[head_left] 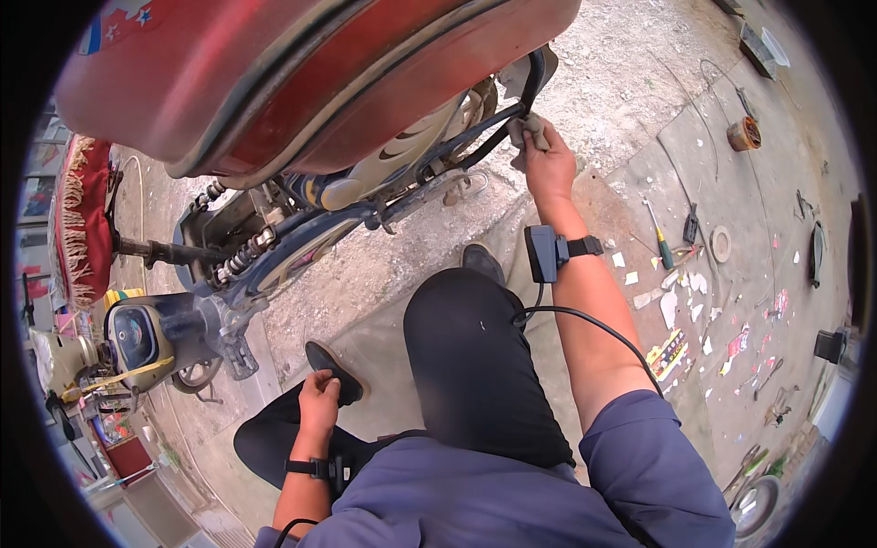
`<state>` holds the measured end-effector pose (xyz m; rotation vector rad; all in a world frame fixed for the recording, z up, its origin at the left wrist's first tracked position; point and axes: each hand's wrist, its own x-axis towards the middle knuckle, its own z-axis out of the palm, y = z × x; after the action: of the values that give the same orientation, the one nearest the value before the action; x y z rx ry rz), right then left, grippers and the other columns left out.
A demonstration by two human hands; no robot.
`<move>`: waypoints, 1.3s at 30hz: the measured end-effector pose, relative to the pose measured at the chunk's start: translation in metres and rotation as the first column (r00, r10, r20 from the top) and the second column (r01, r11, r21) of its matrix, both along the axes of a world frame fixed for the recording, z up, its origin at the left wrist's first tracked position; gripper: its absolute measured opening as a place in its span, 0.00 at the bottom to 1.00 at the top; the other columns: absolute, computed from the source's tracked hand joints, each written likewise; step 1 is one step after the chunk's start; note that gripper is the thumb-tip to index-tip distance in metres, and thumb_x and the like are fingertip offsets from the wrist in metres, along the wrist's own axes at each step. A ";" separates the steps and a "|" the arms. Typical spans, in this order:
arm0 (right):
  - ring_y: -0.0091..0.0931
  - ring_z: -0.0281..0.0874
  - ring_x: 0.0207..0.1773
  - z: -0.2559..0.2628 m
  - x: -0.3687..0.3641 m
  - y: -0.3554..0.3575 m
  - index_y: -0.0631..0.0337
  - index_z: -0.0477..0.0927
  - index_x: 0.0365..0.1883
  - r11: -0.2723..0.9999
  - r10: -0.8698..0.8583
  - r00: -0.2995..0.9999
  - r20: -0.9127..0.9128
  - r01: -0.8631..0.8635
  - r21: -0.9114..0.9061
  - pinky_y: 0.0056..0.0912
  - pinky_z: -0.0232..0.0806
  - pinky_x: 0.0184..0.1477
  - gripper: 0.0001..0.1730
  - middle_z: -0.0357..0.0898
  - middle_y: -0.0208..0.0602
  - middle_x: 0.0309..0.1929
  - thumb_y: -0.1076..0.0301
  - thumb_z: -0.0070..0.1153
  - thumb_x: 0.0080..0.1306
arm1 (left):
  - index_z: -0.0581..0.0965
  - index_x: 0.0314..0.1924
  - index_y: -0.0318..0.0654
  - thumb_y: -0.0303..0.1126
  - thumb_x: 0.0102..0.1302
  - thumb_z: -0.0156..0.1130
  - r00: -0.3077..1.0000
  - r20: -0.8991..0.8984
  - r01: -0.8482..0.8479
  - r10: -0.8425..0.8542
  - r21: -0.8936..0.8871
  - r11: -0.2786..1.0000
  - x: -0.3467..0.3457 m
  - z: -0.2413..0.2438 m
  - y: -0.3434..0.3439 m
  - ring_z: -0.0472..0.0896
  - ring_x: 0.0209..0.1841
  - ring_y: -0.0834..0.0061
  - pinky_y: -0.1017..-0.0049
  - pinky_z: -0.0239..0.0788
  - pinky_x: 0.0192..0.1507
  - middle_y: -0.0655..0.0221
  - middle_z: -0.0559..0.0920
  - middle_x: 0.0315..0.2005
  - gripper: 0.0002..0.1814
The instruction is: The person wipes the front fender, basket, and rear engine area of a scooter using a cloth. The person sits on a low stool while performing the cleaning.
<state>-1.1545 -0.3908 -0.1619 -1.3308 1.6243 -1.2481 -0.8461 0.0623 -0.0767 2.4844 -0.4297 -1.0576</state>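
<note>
My right hand point(548, 161) grips a crumpled grey-brown rag point(527, 130), pressed against a black tubular frame bar point(521, 113). That bar sits beneath the red body point(329, 116) of a three-wheeled vehicle, which hides much of the frame from above. Over my bent left leg, close to the shoe point(336, 373), rests my left hand point(318, 404). Its fingers are curled in, and nothing shows in them. Below the red body, a dusty coil-spring shock absorber point(243, 257) and dark blue frame members point(301, 240) are visible.
To my right lie a screwdriver point(661, 236) with a green and yellow handle, pliers point(685, 253), a ring point(720, 244) and paper scraps point(668, 308). A rusty can point(743, 133) stands farther off. At left is a scooter point(140, 342). A cable point(589, 315) runs along my right arm.
</note>
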 end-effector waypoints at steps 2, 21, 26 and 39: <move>0.31 0.88 0.57 -0.019 -0.020 0.001 0.52 0.86 0.62 0.986 0.049 0.987 0.151 -0.023 -0.167 0.31 0.76 0.60 0.18 0.89 0.37 0.54 0.69 0.64 0.74 | 0.78 0.60 0.26 0.28 0.73 0.65 1.000 0.009 0.011 -0.010 -0.034 0.999 0.009 -0.013 0.010 0.85 0.48 0.74 0.73 0.79 0.51 0.58 0.87 0.48 0.20; 0.39 0.87 0.52 0.009 -0.008 0.002 0.48 0.87 0.55 0.990 0.076 0.986 -0.148 -0.057 0.129 0.40 0.77 0.56 0.16 0.89 0.38 0.49 0.59 0.68 0.69 | 0.79 0.59 0.27 0.29 0.73 0.65 0.999 -0.009 0.039 -0.039 -0.024 0.999 -0.006 0.002 0.007 0.81 0.37 0.80 0.75 0.76 0.41 0.64 0.86 0.43 0.18; 0.44 0.82 0.54 0.020 0.004 -0.008 0.59 0.81 0.53 0.978 -0.108 0.974 0.197 0.140 -0.157 0.44 0.73 0.58 0.21 0.84 0.47 0.50 0.57 0.69 0.68 | 0.79 0.59 0.27 0.29 0.73 0.66 0.999 -0.004 0.039 -0.039 -0.050 0.998 -0.009 0.004 -0.003 0.80 0.35 0.81 0.76 0.75 0.39 0.65 0.86 0.42 0.18; 0.42 0.83 0.51 0.030 0.029 0.007 0.48 0.85 0.55 0.940 -0.067 0.991 -0.117 0.023 -0.340 0.42 0.76 0.50 0.17 0.82 0.40 0.47 0.60 0.68 0.68 | 0.80 0.58 0.27 0.29 0.73 0.66 0.999 -0.039 0.020 -0.021 -0.004 1.000 -0.010 0.002 0.007 0.84 0.46 0.76 0.74 0.78 0.48 0.62 0.87 0.47 0.17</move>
<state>-1.1260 -0.3842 -0.1318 -1.6174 1.5817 -1.5513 -0.8562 0.0696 -0.0743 2.4563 -0.4458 -1.1105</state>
